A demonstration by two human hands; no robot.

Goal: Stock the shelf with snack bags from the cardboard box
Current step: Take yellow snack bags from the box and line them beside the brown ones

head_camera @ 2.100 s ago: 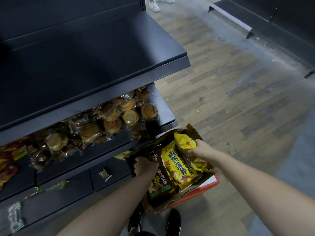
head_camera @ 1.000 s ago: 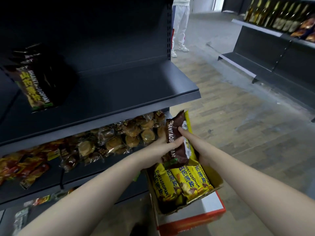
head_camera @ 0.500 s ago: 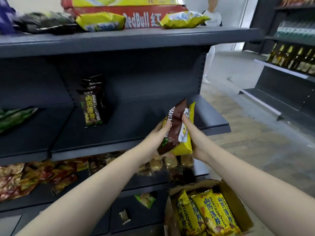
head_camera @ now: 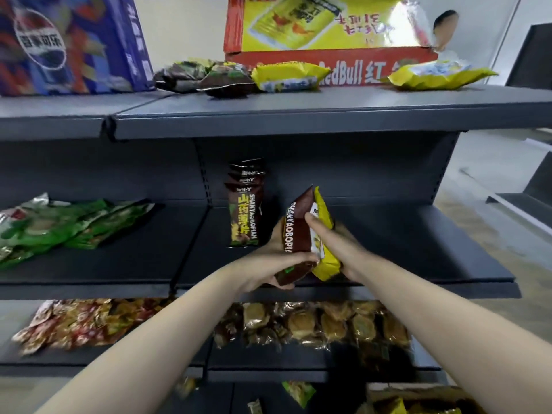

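Observation:
Both hands hold two snack bags pressed together, upright, over the front of the dark middle shelf (head_camera: 418, 252). My left hand (head_camera: 270, 264) grips the brown bag (head_camera: 297, 231) from the left and below. My right hand (head_camera: 334, 243) grips the yellow bag (head_camera: 325, 234) from the right, thumb across the front. A short row of brown bags (head_camera: 244, 204) stands upright against the shelf's back panel, just left of my hands. The cardboard box (head_camera: 418, 401) shows at the bottom right, with yellow bags inside.
Green bags (head_camera: 59, 225) lie on the middle shelf at left. The top shelf carries a blue Pepsi carton (head_camera: 68, 43), a red carton (head_camera: 328, 34) and loose bags. The lower shelf holds wrapped pastries (head_camera: 313, 324) and red snack packs (head_camera: 83, 321).
My hands lifted the brown and yellow bags out of the box and up to the middle shelf. My view tilted upward, so the top shelf now shows.

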